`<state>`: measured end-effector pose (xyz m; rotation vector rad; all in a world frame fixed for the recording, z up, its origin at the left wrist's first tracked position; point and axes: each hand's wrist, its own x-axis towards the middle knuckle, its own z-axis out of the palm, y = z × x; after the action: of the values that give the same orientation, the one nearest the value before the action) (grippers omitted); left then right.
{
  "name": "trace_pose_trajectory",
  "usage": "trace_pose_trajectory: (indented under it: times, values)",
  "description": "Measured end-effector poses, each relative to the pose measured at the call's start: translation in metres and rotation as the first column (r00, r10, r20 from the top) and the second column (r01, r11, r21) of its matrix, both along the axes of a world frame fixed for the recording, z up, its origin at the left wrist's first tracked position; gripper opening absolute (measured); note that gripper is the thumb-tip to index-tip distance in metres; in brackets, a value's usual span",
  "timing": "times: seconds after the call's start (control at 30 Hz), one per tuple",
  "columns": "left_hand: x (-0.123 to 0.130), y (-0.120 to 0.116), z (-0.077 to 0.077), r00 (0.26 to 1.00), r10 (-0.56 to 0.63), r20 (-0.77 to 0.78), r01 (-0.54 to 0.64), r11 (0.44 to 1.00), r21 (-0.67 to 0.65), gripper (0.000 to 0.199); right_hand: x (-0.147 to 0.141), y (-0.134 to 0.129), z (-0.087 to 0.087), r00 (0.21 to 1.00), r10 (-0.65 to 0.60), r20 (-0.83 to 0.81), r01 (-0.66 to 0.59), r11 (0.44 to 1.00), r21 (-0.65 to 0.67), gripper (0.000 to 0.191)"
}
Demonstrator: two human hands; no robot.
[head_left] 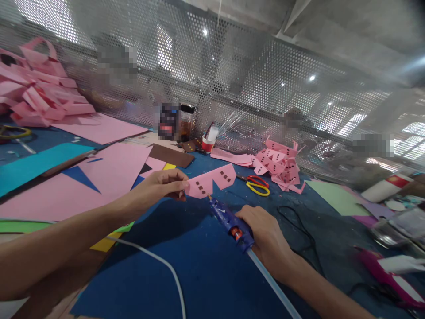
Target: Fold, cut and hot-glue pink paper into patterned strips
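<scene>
My left hand (171, 182) pinches the left end of a pink paper cutout (207, 182), held up above the blue table surface (156, 261). Small brown squares sit in two groups on the cutout, and a notch is cut in its lower edge. My right hand (262, 230) is wrapped round a blue glue gun (229, 221). The gun's nozzle points up and left, at the cutout's lower edge near the left group of squares; whether it touches I cannot tell. A long translucent glue stick (272, 283) sticks out of its back end.
Beyond the cutout lie red-and-yellow scissors (258, 185) and a heap of spotted pink cutouts (279, 164). Pink sheets (116, 177) spread on the left. A white cable (166, 261) crosses in front. A magenta tool (388, 274) lies at right. Perforated metal (232, 79) stands behind.
</scene>
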<state>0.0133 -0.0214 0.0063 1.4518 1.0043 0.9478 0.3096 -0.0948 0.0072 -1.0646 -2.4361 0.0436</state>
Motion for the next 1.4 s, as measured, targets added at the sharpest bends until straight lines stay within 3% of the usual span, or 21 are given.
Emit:
trace_pose_trajectory:
  times: [0.57,1.4]
  values:
    - [0.0055,0.0005,-0.0036,0.995,0.029,0.096,-0.011,0.982,-0.186,0.031,-0.0035,-0.0005,0.0031,0.999,0.024,0.028,-0.024,1.000,-0.019,0.013]
    - [0.0030,-0.0013,-0.0059,0.991,-0.030,0.133,0.063,0.967,-0.246,0.026,-0.0066,-0.0003,0.0009,0.998,0.032,0.044,-0.032,0.999,-0.014,0.011]
